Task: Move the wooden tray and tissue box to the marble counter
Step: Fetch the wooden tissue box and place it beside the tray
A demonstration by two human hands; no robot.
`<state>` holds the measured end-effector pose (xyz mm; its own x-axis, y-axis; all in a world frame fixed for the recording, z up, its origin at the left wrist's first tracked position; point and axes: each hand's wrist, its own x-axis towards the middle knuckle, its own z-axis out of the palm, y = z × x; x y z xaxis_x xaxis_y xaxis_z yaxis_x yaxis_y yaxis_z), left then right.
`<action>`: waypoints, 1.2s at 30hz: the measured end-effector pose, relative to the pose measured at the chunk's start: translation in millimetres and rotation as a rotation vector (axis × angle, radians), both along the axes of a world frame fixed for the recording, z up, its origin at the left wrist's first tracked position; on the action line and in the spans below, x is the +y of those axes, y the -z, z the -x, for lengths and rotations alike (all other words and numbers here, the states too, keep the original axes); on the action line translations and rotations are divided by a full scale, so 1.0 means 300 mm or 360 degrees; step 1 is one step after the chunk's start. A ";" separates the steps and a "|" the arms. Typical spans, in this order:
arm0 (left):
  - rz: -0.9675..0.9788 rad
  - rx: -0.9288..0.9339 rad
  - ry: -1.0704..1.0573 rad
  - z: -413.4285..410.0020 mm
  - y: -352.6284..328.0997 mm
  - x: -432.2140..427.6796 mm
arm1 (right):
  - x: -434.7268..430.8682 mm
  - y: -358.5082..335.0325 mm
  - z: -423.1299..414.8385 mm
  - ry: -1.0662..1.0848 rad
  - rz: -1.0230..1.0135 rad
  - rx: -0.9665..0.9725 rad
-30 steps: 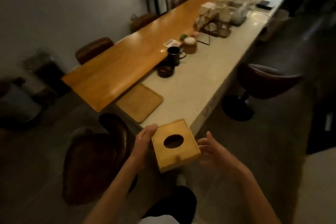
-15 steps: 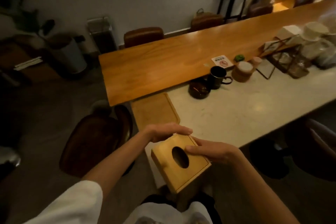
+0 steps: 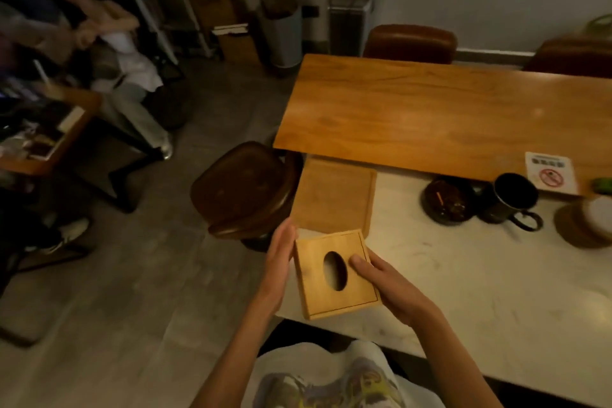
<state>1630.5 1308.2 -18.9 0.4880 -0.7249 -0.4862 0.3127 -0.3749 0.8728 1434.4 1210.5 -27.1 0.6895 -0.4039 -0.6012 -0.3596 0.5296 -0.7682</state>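
Observation:
The wooden tissue box [image 3: 318, 300], square with an oval hole in its lid, sits at the near left corner of the marble counter [image 3: 463, 281]. My left hand [image 3: 280, 262] presses flat against its left side. My right hand [image 3: 384, 281] lies on its lid and right edge, fingers reaching toward the hole. The flat wooden tray [image 3: 334, 195] rests on the counter just behind the box, beside the wooden table's edge.
A long wooden table [image 3: 447, 116] adjoins the counter. A dark ashtray [image 3: 448, 200], a black mug [image 3: 511, 200] and a round wooden coaster with a lid [image 3: 589, 223] stand on the marble to the right. A brown stool [image 3: 241, 189] is left of the tray. A seated person [image 3: 109, 53] is far left.
The box has come down from a tilted hold at the counter's edge and now lies level on the marble corner. Both hands stay on it. My view has swung left.

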 end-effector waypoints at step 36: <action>-0.0365 0.0358 0.0934 -0.284 0.209 0.130 | 0.252 0.182 -0.315 0.0915 -0.0256 -0.0053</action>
